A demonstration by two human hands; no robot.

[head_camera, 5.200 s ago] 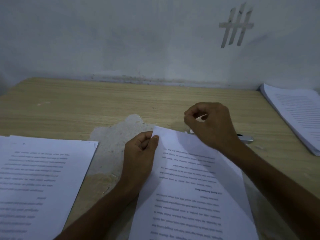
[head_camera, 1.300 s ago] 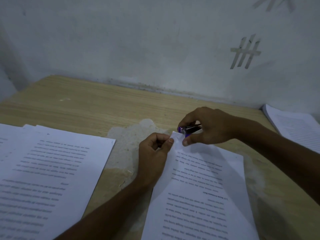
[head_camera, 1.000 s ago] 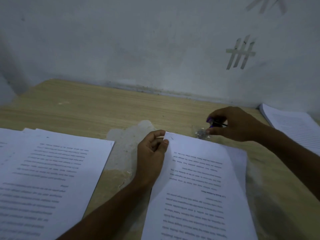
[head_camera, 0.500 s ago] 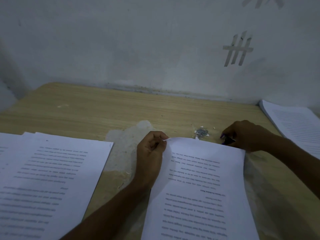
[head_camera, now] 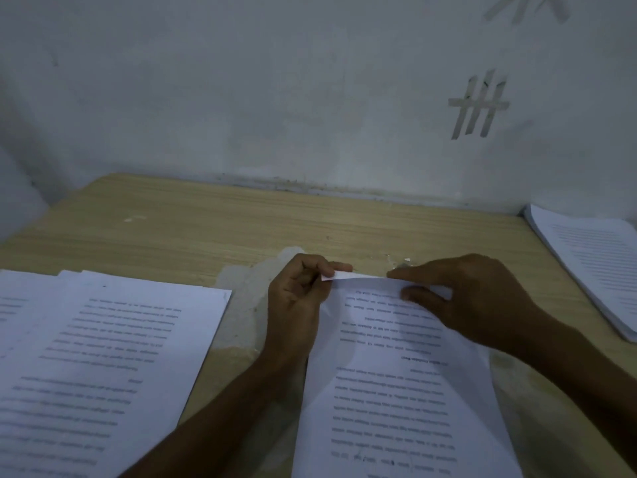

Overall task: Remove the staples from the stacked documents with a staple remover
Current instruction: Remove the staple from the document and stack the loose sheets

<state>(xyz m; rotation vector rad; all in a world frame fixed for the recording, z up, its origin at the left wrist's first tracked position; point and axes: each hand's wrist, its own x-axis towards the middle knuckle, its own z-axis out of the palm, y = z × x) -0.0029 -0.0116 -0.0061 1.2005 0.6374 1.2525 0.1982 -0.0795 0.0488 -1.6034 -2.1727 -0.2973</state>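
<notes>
Pinching the white printed document [head_camera: 396,391] at its 12 o'clock edge, left hand [head_camera: 296,305] and right hand [head_camera: 472,298] lift it; the right hand's staple remover is now gone, so the staple is likely out.

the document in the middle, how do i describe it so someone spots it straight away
Start at the wooden table against the grey wall, where three lots of printed paper lie. The document is the middle one, between the left pile and the right stack. It alone is held: the left hand and right hand pinch its far edge.
</notes>
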